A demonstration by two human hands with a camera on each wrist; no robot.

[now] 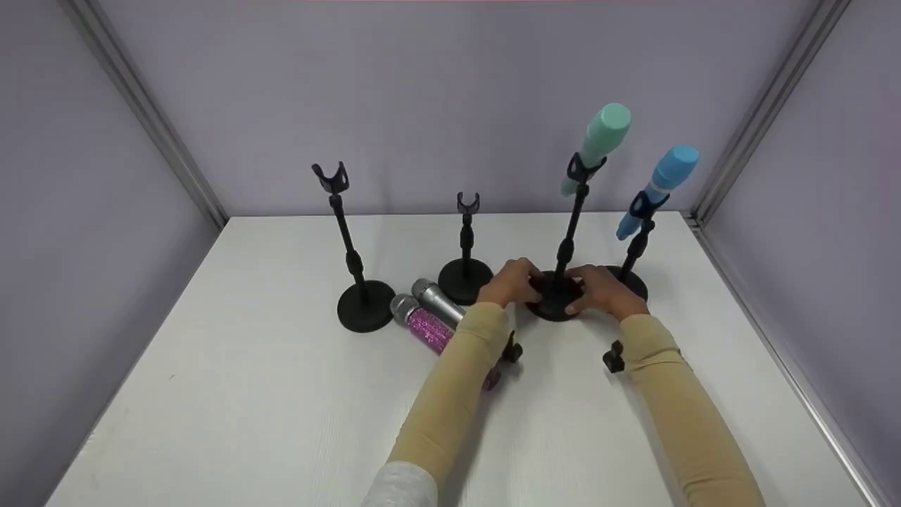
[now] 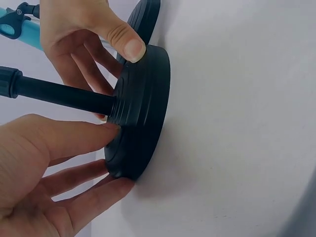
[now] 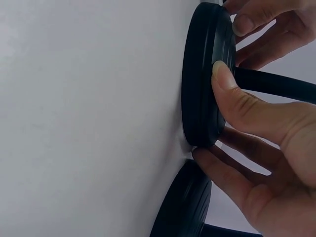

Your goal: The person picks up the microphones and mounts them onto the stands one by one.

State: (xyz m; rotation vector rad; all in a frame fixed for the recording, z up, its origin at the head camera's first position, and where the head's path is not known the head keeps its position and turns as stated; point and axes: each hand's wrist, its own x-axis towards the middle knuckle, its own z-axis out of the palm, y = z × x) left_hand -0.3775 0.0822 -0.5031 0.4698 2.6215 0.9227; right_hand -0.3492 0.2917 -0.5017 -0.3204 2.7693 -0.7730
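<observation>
Both hands hold the round black base (image 1: 552, 308) of a microphone stand, one on each side. A light green microphone (image 1: 607, 130) sits tilted in the clip at the top of this stand. My left hand (image 1: 512, 283) grips the left edge, with thumb on top and fingers around the rim, as the left wrist view shows the base (image 2: 148, 98) from the side. On the opposite edge my right hand (image 1: 605, 292) presses its thumb (image 3: 224, 76) on the upper face, fingers curled at the rim. The base stands upright on the white table, close to its surface.
Right behind stands a blue microphone (image 1: 674, 167) on a shorter stand (image 1: 637, 246). Two more black stands, left (image 1: 365, 310) and middle (image 1: 461, 285), have open clips. A silver microphone (image 1: 438, 303) and a pink glitter one (image 1: 431, 329) lie by my left forearm. A small black piece (image 1: 614, 358) lies near the right sleeve.
</observation>
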